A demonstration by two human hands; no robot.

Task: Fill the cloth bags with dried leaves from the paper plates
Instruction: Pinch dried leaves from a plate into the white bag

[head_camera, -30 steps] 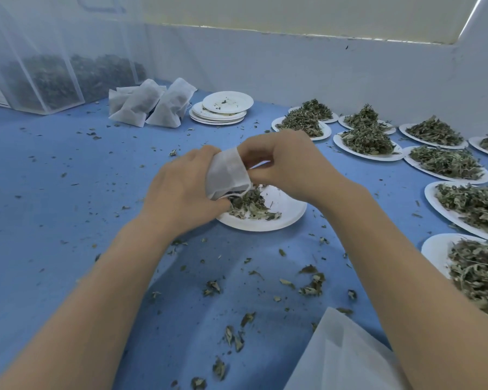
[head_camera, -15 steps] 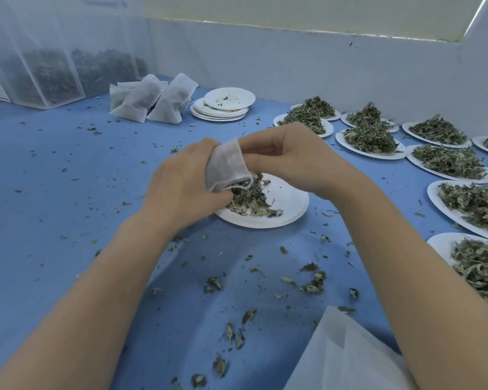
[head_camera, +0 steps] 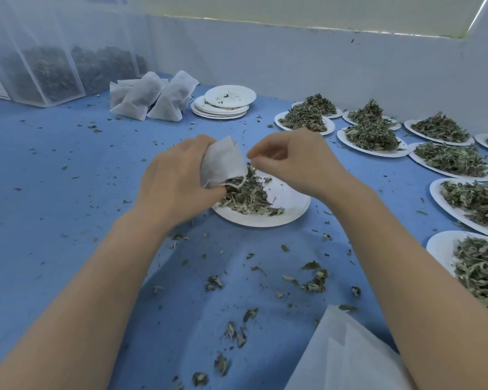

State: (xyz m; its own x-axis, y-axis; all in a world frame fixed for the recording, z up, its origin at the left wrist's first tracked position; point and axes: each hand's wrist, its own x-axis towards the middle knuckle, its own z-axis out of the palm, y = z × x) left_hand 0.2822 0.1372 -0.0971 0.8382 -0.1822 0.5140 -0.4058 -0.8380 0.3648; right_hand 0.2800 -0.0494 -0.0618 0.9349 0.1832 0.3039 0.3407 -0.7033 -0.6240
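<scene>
The blue worktop (head_camera: 54, 178) fills the view, walled by a pale upstand from ten to two o'clock. At ten o'clock stand clear bins of leaves (head_camera: 51, 74); at eleven lie filled cloth bags (head_camera: 152, 97), with a stack of used paper plates (head_camera: 223, 104) just beside them at twelve. Heaped paper plates (head_camera: 372, 136) run from one to four o'clock, near one another.

At centre sits the working plate (head_camera: 288, 204), its dried leaves (head_camera: 245, 195) heaped on the nine o'clock half. The left hand (head_camera: 175, 181) has its fingers curled round a small cloth bag (head_camera: 223, 163), mouth tipped down onto the pile. The right hand (head_camera: 296, 161), just apart from the bag at its three o'clock, has fingers curled with fingertips pinched together; whether it holds leaf or the drawstring cannot be told.

Risks, as I judge them: with the mouth facing down, lifting the bag before it is turned upright could shed leaves, and crumbs already litter the worktop from five to seven o'clock. A pinch released short of the mouth would add to them. The right forearm lies close to the heaped plates at three and four o'clock and could clip a rim.

Open room lies from seven to ten o'clock. A white sheet (head_camera: 347, 358) covers five o'clock.
</scene>
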